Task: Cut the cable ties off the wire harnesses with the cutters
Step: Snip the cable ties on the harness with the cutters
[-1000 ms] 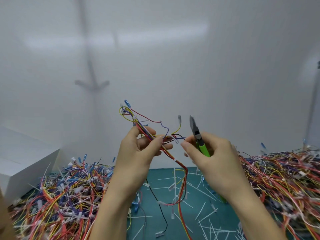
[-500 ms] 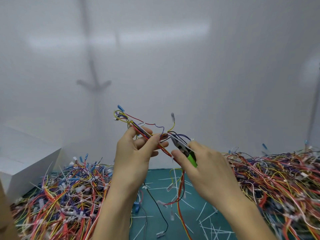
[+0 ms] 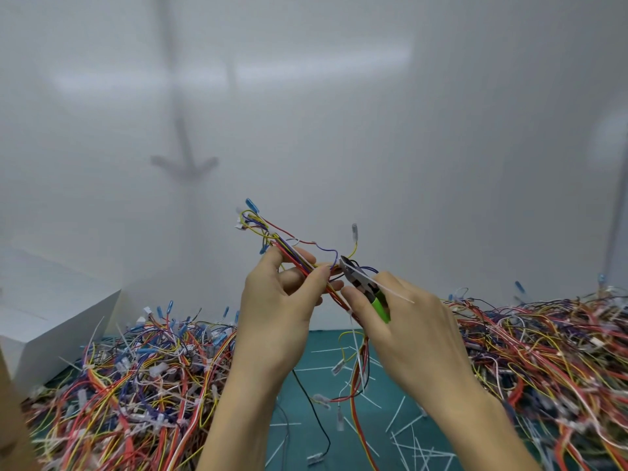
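Left hand (image 3: pixel 275 317) pinches a wire harness (image 3: pixel 289 253) between thumb and fingers, raised above the green mat (image 3: pixel 339 436); right hand (image 3: pixel 414 328) grips green-handled cutters (image 3: pixel 360 282) — nose at the bundle, beside the left thumb; a white cable tie (image 3: pixel 394 294) juts rightward

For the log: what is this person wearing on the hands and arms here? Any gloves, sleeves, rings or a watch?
Nothing worn shows. The left hand and right hand are bare, without gloves, and no ring is visible on the fingers in view. The left forearm and right forearm are bare down to the picture's bottom edge: no sleeve, watch, strap or marking.
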Motion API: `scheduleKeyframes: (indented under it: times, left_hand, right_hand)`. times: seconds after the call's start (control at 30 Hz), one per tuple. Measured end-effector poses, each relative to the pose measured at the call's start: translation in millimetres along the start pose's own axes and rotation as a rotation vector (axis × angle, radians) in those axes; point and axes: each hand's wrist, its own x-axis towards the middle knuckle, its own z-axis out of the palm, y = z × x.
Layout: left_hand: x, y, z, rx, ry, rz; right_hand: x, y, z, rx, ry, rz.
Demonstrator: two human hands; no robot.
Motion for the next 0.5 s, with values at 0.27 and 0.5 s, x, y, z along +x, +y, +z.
scheduleKeyframes:
  times: [0.27, 0.5]
  left_hand:
    - [-0.2, 1.4, 0.4, 0.007, 0.002, 0.0]
    - [-0.4, 1.1, 0.7, -0.005, 0.016, -0.007]
  right_hand:
    - [0.4, -0.6, -2.1, -0.011, 0.017, -0.008]
    - [0.2, -4.2, -1.2, -0.028, 0.063, 0.008]
